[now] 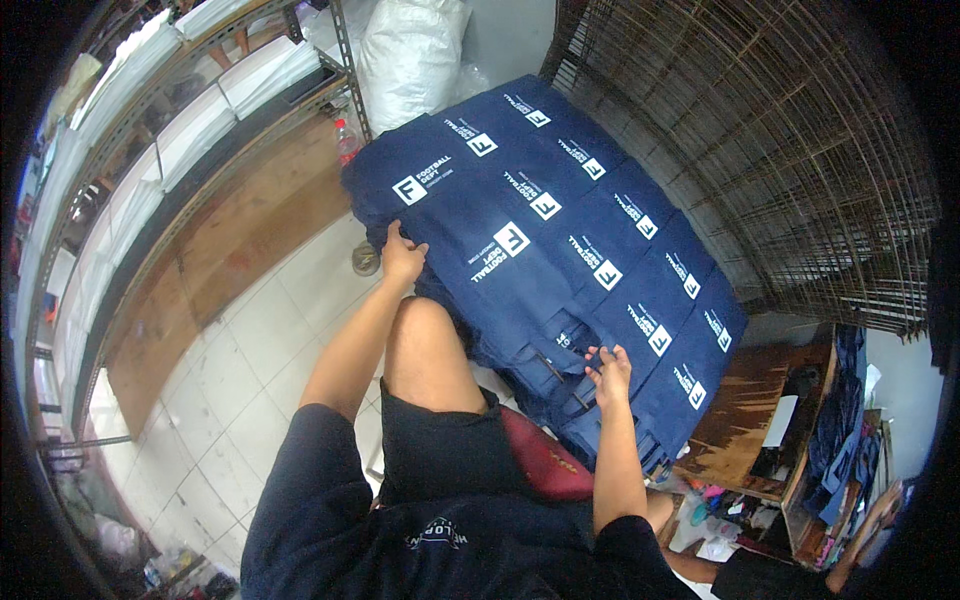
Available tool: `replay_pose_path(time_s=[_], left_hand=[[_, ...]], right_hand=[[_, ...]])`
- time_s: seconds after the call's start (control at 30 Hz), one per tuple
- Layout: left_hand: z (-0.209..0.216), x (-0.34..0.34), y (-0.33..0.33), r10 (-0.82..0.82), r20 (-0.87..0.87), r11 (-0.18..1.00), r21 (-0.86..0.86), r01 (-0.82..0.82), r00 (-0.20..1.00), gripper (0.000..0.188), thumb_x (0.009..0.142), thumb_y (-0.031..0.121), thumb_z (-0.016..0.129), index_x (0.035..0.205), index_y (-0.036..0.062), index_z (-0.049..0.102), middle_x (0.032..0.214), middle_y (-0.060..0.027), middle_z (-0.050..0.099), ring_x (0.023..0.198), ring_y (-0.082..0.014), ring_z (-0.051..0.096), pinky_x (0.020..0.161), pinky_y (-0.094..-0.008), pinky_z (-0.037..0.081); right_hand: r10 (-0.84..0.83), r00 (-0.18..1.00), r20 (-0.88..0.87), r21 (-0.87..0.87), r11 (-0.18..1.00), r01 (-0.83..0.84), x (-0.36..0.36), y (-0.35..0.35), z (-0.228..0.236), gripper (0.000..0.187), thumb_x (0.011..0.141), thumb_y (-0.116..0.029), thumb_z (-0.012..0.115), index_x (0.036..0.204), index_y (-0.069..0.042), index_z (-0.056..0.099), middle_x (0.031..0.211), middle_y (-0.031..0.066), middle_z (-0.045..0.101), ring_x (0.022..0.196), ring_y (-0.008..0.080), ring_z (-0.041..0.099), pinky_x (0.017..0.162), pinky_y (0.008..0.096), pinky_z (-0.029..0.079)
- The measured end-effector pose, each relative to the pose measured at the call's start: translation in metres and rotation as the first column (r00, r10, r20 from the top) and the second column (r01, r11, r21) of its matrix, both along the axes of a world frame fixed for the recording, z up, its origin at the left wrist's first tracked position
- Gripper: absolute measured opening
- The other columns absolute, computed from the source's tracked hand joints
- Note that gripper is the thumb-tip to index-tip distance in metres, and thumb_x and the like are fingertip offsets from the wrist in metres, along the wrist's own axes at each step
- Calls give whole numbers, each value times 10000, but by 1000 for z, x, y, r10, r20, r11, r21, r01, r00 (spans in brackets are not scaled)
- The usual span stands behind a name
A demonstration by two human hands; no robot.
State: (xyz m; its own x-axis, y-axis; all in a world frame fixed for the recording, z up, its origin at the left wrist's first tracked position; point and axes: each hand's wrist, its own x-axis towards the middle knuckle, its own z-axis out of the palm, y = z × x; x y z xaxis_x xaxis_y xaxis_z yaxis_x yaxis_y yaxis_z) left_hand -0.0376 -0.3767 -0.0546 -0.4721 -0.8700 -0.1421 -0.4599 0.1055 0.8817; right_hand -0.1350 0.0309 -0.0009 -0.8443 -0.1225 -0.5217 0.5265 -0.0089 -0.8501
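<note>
Navy fabric tote bags [455,225] with white printed logos lie flat in overlapping rows across a broad surface before me. At the pile's left edge is my left hand [404,262], its fingers bent at the border of the nearest bag and its thumb lying over the cloth. My right hand [611,376] is beside the bag handles [548,362] at the near right side. Its fingers are loosely curled and apart, with nothing visible between them. The surface under the bags is hidden.
A metal shelf rack [215,120] with white stacks stands left. Behind the pile are a white sack [410,70] and a tall wire rack [760,130]. A wooden cabinet [745,400] with cloth and clutter stands right. A maroon seat [540,455] shows beneath me; another person's arm [865,530] is lower right.
</note>
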Motion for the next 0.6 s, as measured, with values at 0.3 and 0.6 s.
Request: replay_pose_path(time_s=[0.3, 0.6], left_hand=[[11, 1, 8, 20, 95, 989, -148, -5, 995, 894, 677, 118, 752, 1401, -6, 242, 788, -110, 644, 773, -270, 637, 774, -360, 496], [-14, -4, -2, 54, 81, 988, -146, -41, 995, 922, 660, 108, 777, 1404, -3, 244, 740, -76, 622, 681, -206, 619, 675, -328, 505]], right_hand=[[8, 1000, -14, 19, 1000, -8, -2, 1, -2, 231, 914, -100, 500, 1126, -88, 410, 949, 104, 612, 814, 192, 596, 639, 323, 475], [-13, 999, -47, -19, 1000, 12, -4, -3, -7, 222, 915, -100, 499, 1125, -86, 427, 944, 104, 608, 826, 189, 592, 663, 326, 485]])
